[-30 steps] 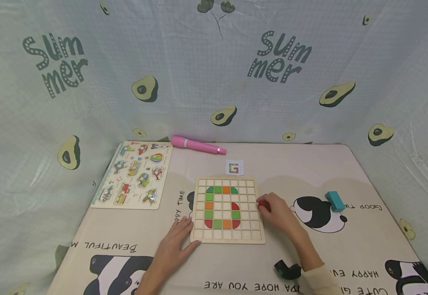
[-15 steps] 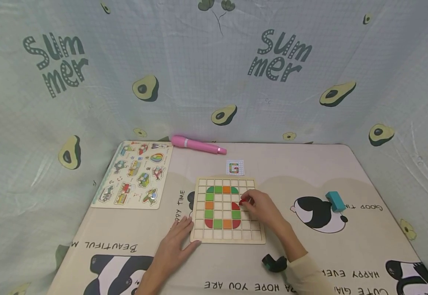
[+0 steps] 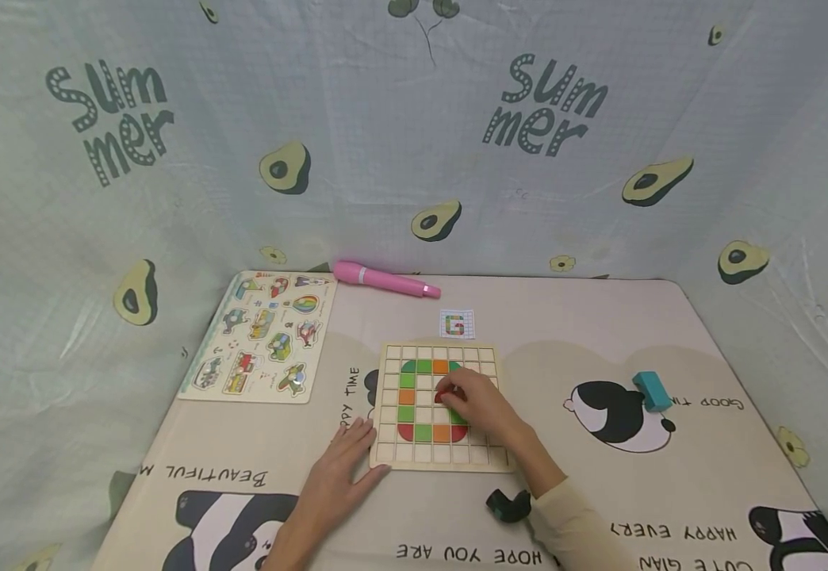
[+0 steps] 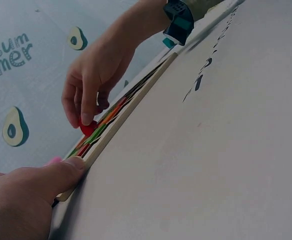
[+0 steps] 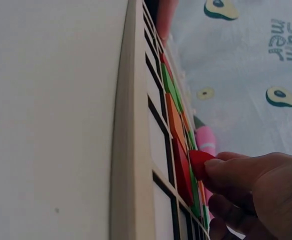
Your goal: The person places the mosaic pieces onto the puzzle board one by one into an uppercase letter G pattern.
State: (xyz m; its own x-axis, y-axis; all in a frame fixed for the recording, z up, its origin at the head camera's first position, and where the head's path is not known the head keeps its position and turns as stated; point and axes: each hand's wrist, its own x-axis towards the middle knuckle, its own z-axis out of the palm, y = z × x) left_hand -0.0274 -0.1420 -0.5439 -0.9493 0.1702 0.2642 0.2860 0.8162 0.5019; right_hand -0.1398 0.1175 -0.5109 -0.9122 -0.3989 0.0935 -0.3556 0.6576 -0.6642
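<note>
My right hand pinches a red rounded tile between thumb and fingers, over the middle of a wooden grid board. In the left wrist view, the red tile is low over the board's tiles; whether it touches the board cannot be told. Green, orange and red tiles lie in the grid as a G-like outline, partly covered by my right hand. My left hand rests at the board's left edge, fingers extended along the side and thumb at the near left corner.
Behind the board lies a small card printed with a coloured G. A pink pen-like stick lies at the back edge, beside a picture puzzle board. A teal block stands at right. My right wrist wears a dark device.
My right hand has moved left from the board's right edge to above its middle, carrying the red tile. The left hand stays in place at the board's edge.
</note>
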